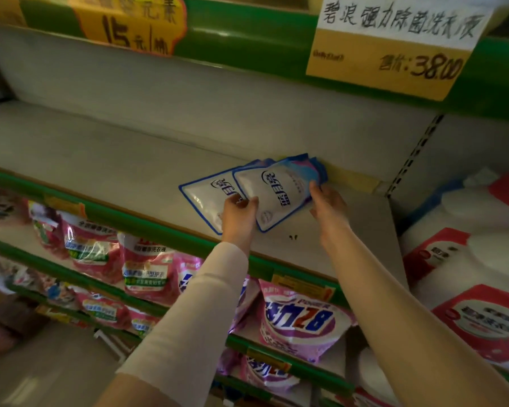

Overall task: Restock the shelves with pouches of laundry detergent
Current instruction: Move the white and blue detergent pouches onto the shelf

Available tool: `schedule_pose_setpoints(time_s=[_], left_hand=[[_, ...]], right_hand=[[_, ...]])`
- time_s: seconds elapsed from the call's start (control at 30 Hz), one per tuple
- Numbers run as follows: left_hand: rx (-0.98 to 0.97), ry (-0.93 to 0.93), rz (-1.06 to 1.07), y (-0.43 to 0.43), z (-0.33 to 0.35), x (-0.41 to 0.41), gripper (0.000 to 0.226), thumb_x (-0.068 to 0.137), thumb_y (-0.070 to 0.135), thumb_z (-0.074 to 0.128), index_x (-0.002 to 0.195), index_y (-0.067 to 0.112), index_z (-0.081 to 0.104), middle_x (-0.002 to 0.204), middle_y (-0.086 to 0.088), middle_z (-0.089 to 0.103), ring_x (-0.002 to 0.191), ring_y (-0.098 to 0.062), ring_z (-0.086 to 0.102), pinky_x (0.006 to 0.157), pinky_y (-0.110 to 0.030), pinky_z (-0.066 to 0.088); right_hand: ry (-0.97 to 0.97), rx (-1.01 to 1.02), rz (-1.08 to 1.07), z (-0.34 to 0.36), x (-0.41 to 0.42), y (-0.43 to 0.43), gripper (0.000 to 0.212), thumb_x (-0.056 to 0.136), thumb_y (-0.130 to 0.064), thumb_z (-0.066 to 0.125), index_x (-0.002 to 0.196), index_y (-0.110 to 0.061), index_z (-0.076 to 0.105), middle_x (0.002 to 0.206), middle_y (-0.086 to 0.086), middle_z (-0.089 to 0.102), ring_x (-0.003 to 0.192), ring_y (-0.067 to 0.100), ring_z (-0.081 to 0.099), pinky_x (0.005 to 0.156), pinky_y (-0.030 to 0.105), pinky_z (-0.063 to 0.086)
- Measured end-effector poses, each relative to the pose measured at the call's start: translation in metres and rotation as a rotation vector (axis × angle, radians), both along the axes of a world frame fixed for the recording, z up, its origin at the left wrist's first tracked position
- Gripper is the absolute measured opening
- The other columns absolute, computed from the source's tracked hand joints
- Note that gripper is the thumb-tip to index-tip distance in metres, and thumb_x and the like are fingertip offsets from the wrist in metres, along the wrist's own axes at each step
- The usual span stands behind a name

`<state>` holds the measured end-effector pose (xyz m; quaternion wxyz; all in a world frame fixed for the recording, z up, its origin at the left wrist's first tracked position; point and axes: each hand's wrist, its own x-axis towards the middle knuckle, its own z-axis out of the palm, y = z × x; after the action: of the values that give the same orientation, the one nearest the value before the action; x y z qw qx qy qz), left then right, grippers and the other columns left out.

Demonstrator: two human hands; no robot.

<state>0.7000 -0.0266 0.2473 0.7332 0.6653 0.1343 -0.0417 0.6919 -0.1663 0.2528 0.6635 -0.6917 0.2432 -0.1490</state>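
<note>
Two white pouches with blue borders lie overlapped on the grey shelf (100, 148), near its right end. The upper pouch (279, 189) rests on the lower pouch (202, 198), which pokes out to the left. My left hand (238, 220) grips the front left edge of the upper pouch, thumb on top. On that pouch's right edge, my right hand (329, 207) holds it with fingers curled round it. The pouches' far ends, blue and pink, point to the back wall.
The shelf has a green front rail (147, 227). Pink detergent bags (147, 268) and purple-white bags (300, 324) fill the shelves below. Large white jugs with red labels (476, 289) stand at the right. Price signs (394, 42) hang from the shelf above.
</note>
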Motion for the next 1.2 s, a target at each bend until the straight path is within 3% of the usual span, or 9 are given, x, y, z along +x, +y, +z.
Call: schedule_pose_setpoints(time_s=[0.17,0.3,0.5,0.63,0.73,0.83,0.9,1.03,1.2], left_hand=[[-0.027,-0.004,0.002,-0.010,-0.004,0.014,0.031,0.092,0.017,0.057,0.122,0.010,0.052,0.116,-0.008,0.060,0.108,-0.025,0.058,0.096,-0.037,0.047],[-0.001,0.006,0.042,-0.017,-0.005,0.024,0.023,0.092,0.018,0.057,0.112,0.009,0.052,0.109,-0.011,0.060,0.104,-0.031,0.059,0.094,-0.048,0.049],[-0.020,-0.154,0.069,-0.022,0.001,0.024,0.007,0.098,0.014,0.045,0.091,0.016,0.044,0.091,-0.006,0.056,0.088,-0.024,0.059,0.075,-0.036,0.054],[0.206,-0.409,0.006,-0.009,0.015,0.028,0.022,0.098,0.018,0.044,0.080,0.026,0.036,0.076,0.001,0.045,0.076,-0.024,0.051,0.068,-0.045,0.051],[0.388,-0.586,-0.023,0.005,0.025,0.033,0.017,0.096,0.015,0.047,0.085,0.014,0.035,0.070,0.005,0.038,0.071,-0.023,0.041,0.066,-0.046,0.047],[0.470,-0.689,-0.025,0.020,0.035,0.036,0.017,0.096,0.012,0.049,0.087,0.010,0.035,0.070,0.009,0.037,0.071,-0.022,0.039,0.063,-0.037,0.043],[0.514,-0.725,-0.027,0.029,0.040,0.039,0.016,0.095,0.011,0.049,0.087,0.008,0.035,0.069,0.008,0.038,0.071,-0.021,0.039,0.058,-0.028,0.036],[0.574,-0.733,-0.063,0.043,0.048,0.047,0.017,0.095,0.013,0.050,0.087,0.009,0.036,0.067,0.005,0.039,0.066,-0.021,0.037,0.055,-0.015,0.031],[0.601,-0.700,-0.120,0.057,0.054,0.051,0.016,0.095,0.017,0.052,0.087,0.010,0.040,0.067,0.002,0.042,0.068,-0.020,0.041,0.054,-0.015,0.032]], right_hand=[[-0.017,0.004,0.044,-0.009,0.023,-0.006,0.057,0.091,-0.039,0.055,0.138,-0.009,0.043,0.137,0.009,0.052,0.122,0.022,0.052,0.100,0.033,0.044],[-0.039,-0.033,0.032,-0.012,0.033,-0.011,0.049,0.092,-0.035,0.057,0.131,-0.007,0.050,0.130,0.007,0.056,0.111,0.018,0.056,0.083,0.024,0.049],[-0.110,-0.146,0.102,-0.005,0.044,-0.023,0.064,0.080,-0.036,0.071,0.136,-0.014,0.048,0.135,0.006,0.053,0.119,0.021,0.054,0.094,0.033,0.049],[-0.186,-0.360,0.227,0.014,0.055,-0.028,0.066,0.080,-0.026,0.073,0.139,-0.021,0.043,0.143,0.001,0.043,0.130,0.015,0.039,0.103,0.027,0.037],[-0.201,-0.455,0.341,0.026,0.057,-0.024,0.053,0.078,-0.027,0.074,0.128,-0.030,0.055,0.145,0.003,0.043,0.140,0.017,0.029,0.114,0.033,0.028],[-0.210,-0.584,0.409,0.034,0.060,-0.019,0.027,0.071,-0.038,0.076,0.094,-0.045,0.064,0.103,-0.011,0.066,0.110,0.014,0.057,0.107,0.042,0.036],[-0.202,-0.610,0.467,0.040,0.062,-0.016,0.018,0.074,-0.029,0.076,0.087,-0.035,0.066,0.081,-0.017,0.062,0.086,0.003,0.059,0.094,0.032,0.043],[-0.218,-0.522,0.527,0.046,0.061,-0.006,0.013,0.077,-0.016,0.075,0.088,-0.013,0.069,0.073,-0.011,0.063,0.056,-0.013,0.055,0.060,0.010,0.042],[-0.206,-0.523,0.519,0.049,0.059,0.005,0.017,0.073,-0.021,0.078,0.078,-0.007,0.069,0.065,-0.003,0.062,0.049,-0.007,0.053,0.053,0.011,0.041]])
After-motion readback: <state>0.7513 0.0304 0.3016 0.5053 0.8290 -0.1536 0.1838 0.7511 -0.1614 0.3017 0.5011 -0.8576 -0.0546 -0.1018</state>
